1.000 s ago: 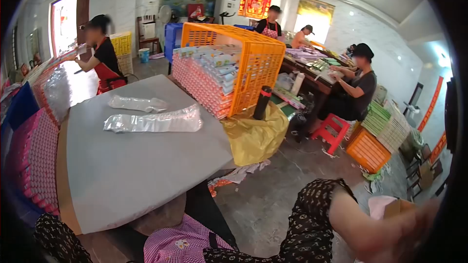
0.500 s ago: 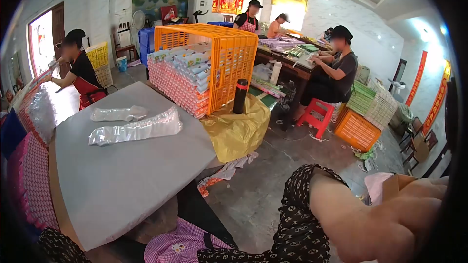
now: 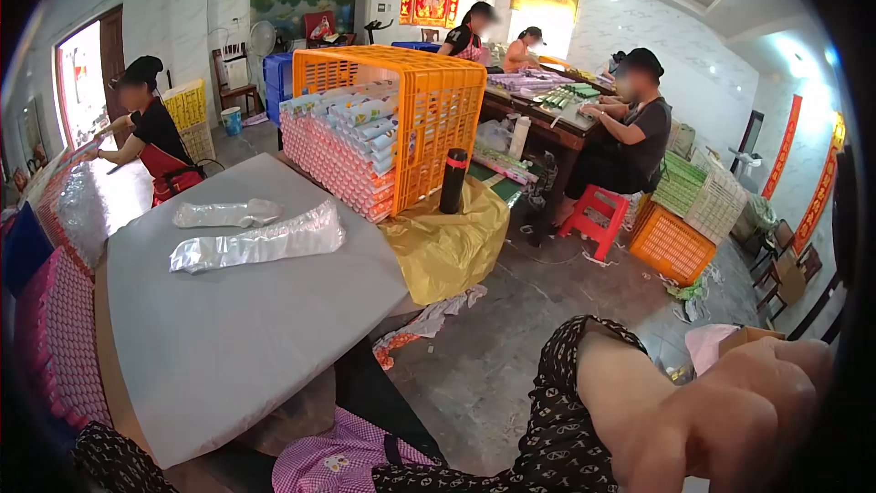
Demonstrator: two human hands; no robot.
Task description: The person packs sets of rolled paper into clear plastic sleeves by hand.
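Observation:
My right hand (image 3: 730,406) is large and close to the camera at the lower right, reaching out of a black patterned sleeve (image 3: 566,411). Its back and bent knuckles face me, while the fingertips are hidden, so whether it holds anything does not show. Just behind it are a cardboard box (image 3: 744,338) and a pale pink cloth or bag (image 3: 703,347). Of my left side only a patterned sleeve (image 3: 119,461) appears at the lower left; the hand is out of sight. Two clear plastic bag stacks (image 3: 260,242) lie on the grey table (image 3: 246,338) before me.
An orange crate (image 3: 438,128) on its side holds many patterned rolled packs (image 3: 338,164). A black bottle (image 3: 453,181) stands beside it on yellow plastic (image 3: 447,237). One co-worker (image 3: 164,141) stands at left; others work at a far table (image 3: 557,128). A red stool (image 3: 598,219) supports a seated person.
My right hand has shifted slightly, its knuckles turning more downward. The view has moved a little. The co-worker in the back has turned the head. The bags on the table lie as before.

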